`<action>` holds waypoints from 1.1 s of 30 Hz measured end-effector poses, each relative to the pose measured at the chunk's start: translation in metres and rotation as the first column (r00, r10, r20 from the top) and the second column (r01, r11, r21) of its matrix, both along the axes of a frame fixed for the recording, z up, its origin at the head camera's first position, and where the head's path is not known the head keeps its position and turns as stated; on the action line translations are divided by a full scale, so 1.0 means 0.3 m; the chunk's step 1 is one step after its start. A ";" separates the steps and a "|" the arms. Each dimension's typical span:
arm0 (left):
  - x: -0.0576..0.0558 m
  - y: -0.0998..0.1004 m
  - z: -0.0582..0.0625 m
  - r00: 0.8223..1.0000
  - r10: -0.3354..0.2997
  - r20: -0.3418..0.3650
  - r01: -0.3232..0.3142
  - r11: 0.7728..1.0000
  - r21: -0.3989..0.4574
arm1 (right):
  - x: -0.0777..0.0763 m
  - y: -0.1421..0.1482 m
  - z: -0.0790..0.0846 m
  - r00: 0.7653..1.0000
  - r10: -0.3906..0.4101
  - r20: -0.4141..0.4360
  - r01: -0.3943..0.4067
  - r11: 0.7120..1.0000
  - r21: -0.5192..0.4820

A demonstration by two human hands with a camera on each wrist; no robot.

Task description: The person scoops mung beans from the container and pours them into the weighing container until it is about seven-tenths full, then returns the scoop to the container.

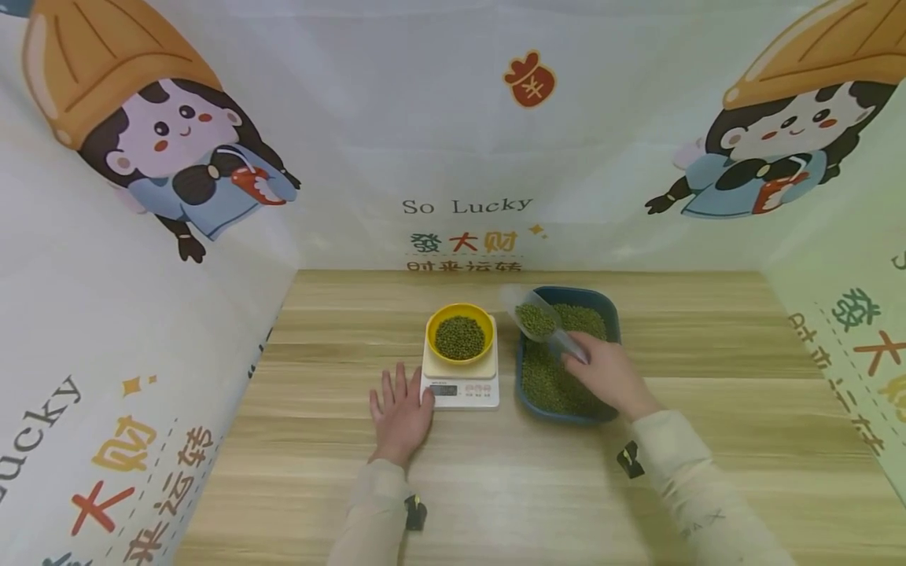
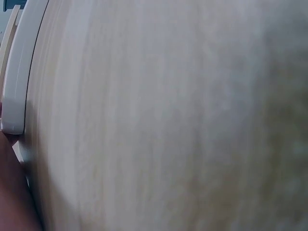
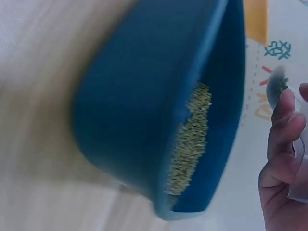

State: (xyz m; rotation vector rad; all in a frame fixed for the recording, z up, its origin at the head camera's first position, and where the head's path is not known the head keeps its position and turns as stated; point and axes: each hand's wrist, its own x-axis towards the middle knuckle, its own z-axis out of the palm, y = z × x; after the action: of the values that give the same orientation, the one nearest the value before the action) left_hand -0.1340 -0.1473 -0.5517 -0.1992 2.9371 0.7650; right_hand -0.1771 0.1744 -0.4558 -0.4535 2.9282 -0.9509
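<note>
Two hands are at work, well apart from each other. The right hand (image 1: pixel 612 377) has its fingers curled around the handle of a clear scoop (image 1: pixel 569 344), and the scoop has a heap of small green beans in it. It is up above the blue tub (image 3: pixel 130 106), and its tip pokes past the tub's left side. The tub stands on the wood surface (image 1: pixel 340 338), right of the middle and close to the far edge. The left hand (image 1: pixel 403 413) is not holding anything. It is flat on the surface with its fingers spread out, and its thumb seems to touch the left side of the white scale (image 1: pixel 481 399). The scale sits near the middle of the surface, between the left and right edges and a bit nearer the far edge, just beside the tub. On top of it is a yellow bowl (image 1: pixel 460 310), upright, with green beans (image 1: pixel 460 339) over its bottom. The work looks partly done to me. Some beans are in the bowl, and there is still room under its rim. The beans in the scoop are not in the bowl yet, and lots more beans (image 1: pixel 552 377) are left in the tub. The scale has a little screen (image 1: pixel 444 390), but its numbers are too small to read, so I cannot tell how much the beans weigh.
</note>
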 end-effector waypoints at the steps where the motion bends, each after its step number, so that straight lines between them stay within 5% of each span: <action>1: 0.000 0.001 0.001 1.000 0.001 0.000 -0.001 1.000 -0.001 | -0.003 -0.001 0.012 1.000 0.013 -0.002 -0.013 1.000 0.006; 14: 0.006 -0.002 0.013 1.000 0.004 -0.012 -0.004 1.000 0.010 | -0.043 -0.044 0.162 0.992 0.108 0.065 -0.115 0.986 0.121; 33: 0.001 0.000 0.006 1.000 0.004 -0.013 -0.004 1.000 0.008 | -0.070 -0.094 0.287 0.965 0.257 0.055 -0.261 0.910 0.323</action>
State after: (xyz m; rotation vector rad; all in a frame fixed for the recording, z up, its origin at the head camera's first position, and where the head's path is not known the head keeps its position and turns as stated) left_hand -0.1339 -0.1473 -0.5498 -0.1996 2.9465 0.7812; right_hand -0.1982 0.1462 -0.3698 -0.7843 2.8355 -0.4213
